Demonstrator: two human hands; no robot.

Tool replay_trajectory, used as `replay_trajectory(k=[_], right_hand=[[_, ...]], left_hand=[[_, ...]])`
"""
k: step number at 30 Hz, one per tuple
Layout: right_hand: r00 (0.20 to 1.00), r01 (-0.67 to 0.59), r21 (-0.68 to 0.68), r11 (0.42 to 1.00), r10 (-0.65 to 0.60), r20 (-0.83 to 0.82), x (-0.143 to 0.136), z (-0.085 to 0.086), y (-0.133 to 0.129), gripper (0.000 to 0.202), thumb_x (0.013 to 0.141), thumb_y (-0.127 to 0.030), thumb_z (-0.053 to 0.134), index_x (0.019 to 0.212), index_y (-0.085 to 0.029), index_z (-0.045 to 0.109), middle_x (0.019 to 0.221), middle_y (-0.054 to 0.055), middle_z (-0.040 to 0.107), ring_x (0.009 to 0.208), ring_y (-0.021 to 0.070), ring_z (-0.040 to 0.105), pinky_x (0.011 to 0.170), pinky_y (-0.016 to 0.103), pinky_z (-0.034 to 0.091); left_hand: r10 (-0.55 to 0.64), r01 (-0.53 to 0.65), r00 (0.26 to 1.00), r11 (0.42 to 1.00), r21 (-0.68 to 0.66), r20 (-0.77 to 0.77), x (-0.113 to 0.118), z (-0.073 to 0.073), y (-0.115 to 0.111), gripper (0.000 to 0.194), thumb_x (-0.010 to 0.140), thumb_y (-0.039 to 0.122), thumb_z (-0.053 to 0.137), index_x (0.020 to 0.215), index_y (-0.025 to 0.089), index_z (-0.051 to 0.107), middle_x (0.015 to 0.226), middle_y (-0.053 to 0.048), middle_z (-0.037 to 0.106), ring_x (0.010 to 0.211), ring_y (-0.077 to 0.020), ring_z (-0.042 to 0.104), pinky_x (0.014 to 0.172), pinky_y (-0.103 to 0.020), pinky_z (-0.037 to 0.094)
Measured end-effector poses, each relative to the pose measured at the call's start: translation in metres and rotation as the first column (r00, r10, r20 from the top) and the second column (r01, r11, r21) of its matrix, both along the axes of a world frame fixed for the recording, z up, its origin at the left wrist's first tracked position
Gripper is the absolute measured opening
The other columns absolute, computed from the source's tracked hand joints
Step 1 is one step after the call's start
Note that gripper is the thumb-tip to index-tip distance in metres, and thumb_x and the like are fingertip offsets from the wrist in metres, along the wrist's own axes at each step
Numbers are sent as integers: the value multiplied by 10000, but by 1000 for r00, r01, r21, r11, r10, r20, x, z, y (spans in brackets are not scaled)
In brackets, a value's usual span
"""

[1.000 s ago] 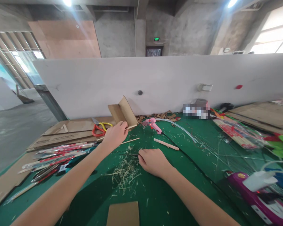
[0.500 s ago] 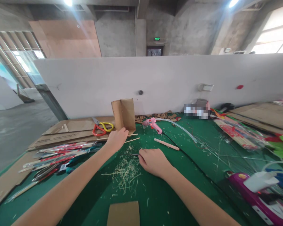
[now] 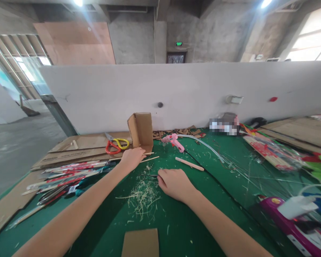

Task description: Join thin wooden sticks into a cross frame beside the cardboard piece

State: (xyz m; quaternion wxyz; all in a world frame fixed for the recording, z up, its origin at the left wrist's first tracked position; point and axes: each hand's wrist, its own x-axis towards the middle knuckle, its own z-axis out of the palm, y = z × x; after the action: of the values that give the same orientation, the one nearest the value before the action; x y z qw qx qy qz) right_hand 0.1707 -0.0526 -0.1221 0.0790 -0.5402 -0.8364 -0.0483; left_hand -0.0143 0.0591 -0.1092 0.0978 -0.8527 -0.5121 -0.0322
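Observation:
My left hand (image 3: 133, 158) is closed around a thin wooden stick (image 3: 149, 154), just in front of a folded cardboard piece (image 3: 143, 128) that stands upright. A second thin stick (image 3: 153, 158) pokes out from beside the same hand, its other end hidden. Lower and to the right, my right hand (image 3: 174, 182) is closed on a narrow dark blade-like tool (image 3: 152, 175); only its tip shows at the fingers. Pale wood shavings (image 3: 143, 196) lie in a loose heap below both hands.
Orange-and-yellow scissors (image 3: 117, 144) and packs of sticks (image 3: 69, 173) lie left. A pink glue gun (image 3: 173, 141), its black cord and a pale rod (image 3: 189, 164) lie right. A purple power strip (image 3: 291, 223) sits front right, a cardboard square (image 3: 140, 243) in front.
The stick in my left hand has slid slightly left, and the upright cardboard has shifted a little. My right hand stays nearly in place.

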Motion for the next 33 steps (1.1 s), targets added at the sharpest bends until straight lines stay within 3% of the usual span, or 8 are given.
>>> replay_trajectory(k=[12, 16, 22, 24, 25, 27, 30, 33], right_hand=[[1000, -3, 50, 999, 4, -13, 1, -4, 1, 228, 894, -301, 310, 830, -214, 511, 788, -2, 625, 691, 133, 586, 557, 236, 303], [1000, -5, 43, 999, 5, -10, 1, -4, 1, 227, 894, -299, 313, 835, -211, 514, 795, 2, 627, 693, 129, 585, 564, 233, 309], [1000, -15, 81, 997, 16, -19, 1, -7, 3, 245, 893, -313, 306, 819, -217, 519, 769, -8, 628, 660, 130, 578, 538, 234, 282], [1000, 9, 98, 995, -6, -30, 0, -8, 3, 264, 894, -319, 304, 816, -213, 533, 761, 1, 632, 649, 127, 577, 532, 235, 270], [999, 25, 111, 993, -21, -38, 0, -9, 3, 281, 897, -322, 298, 816, -207, 542, 756, 9, 634, 643, 125, 575, 532, 234, 265], [998, 40, 150, 988, -32, -54, -1, -10, 3, 331, 909, -334, 276, 817, -192, 561, 745, 32, 637, 641, 122, 569, 541, 229, 258], [998, -12, 223, 975, 26, -61, -1, -12, 4, 396, 923, -374, 258, 797, -179, 580, 704, 46, 627, 640, 118, 554, 550, 225, 243], [997, -42, 294, 955, 59, -49, 3, -13, 7, 406, 921, -403, 290, 758, -178, 586, 653, 33, 604, 620, 109, 538, 539, 241, 221]], left_hand=[[-36, 36, 999, 999, 13, 33, 0, -4, 1, 304, 891, 368, 364, 1102, 236, 538, 1025, -74, 612, 903, -247, 599, 698, -320, 427], [-33, 32, 998, 999, 10, 54, 1, -4, 0, 293, 889, 384, 369, 1060, 234, 553, 1004, -72, 598, 818, -234, 613, 665, -318, 424], [-51, 48, 987, 999, 24, 149, 5, 16, -9, 382, 886, 495, 321, 935, 183, 536, 943, -81, 572, 754, -218, 588, 602, -296, 393], [-137, 149, 907, 989, 1, 398, 8, 29, -16, 360, 855, 518, 390, 906, 181, 508, 849, -55, 560, 717, -193, 554, 597, -284, 382], [-200, 236, 829, 972, -3, 523, 10, 35, -20, 325, 863, 493, 397, 931, 190, 493, 820, -34, 543, 706, -173, 533, 595, -272, 377], [-235, 346, 599, 938, 17, 766, 15, 46, -28, 277, 919, 417, 298, 938, 201, 471, 720, 8, 468, 613, -122, 462, 547, -238, 352], [-99, 528, 238, 848, -43, 966, 21, 54, -37, 233, 931, 382, 293, 922, 211, 452, 648, 41, 391, 508, -80, 380, 470, -199, 311], [42, 642, 104, 760, -99, 994, 25, 55, -39, 192, 897, 355, 417, 901, 188, 513, 682, 27, 436, 568, -75, 460, 549, -209, 396]])
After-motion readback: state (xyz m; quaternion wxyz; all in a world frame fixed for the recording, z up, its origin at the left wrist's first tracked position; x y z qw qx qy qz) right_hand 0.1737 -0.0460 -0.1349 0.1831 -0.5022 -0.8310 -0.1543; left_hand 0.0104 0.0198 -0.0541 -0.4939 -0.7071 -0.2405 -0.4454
